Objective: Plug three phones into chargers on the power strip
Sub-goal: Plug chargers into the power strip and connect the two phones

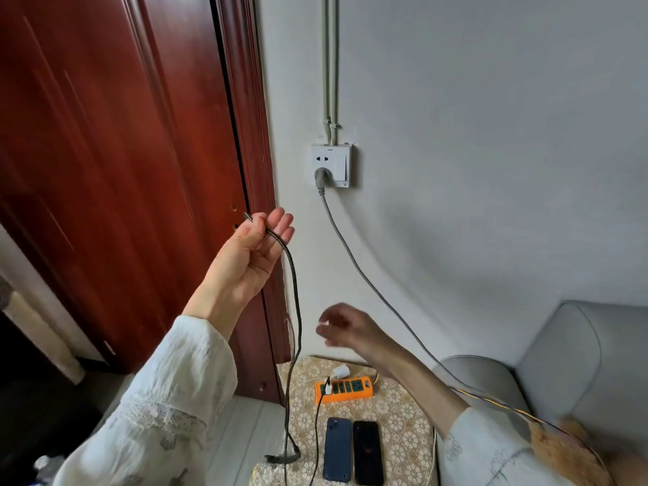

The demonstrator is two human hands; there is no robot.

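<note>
Pinching a braided cable (294, 292) high above the power strip (344, 389), the left hand (253, 254) grips it; the blurred right hand (345, 326) hovers nearer, grip unclear; two phones (352, 450) lie below.

No text, brand, number or sign is showing clearly enough to read. The wall socket (331, 165) is carrying a tiny mark at its lower right corner, too small to make out. The orange power strip (344, 389) is bearing a small bluish label at its right end, also illegible. The two phones (352, 450) are lying with no readable marks; the right one is showing only a faint reddish spot.
</note>
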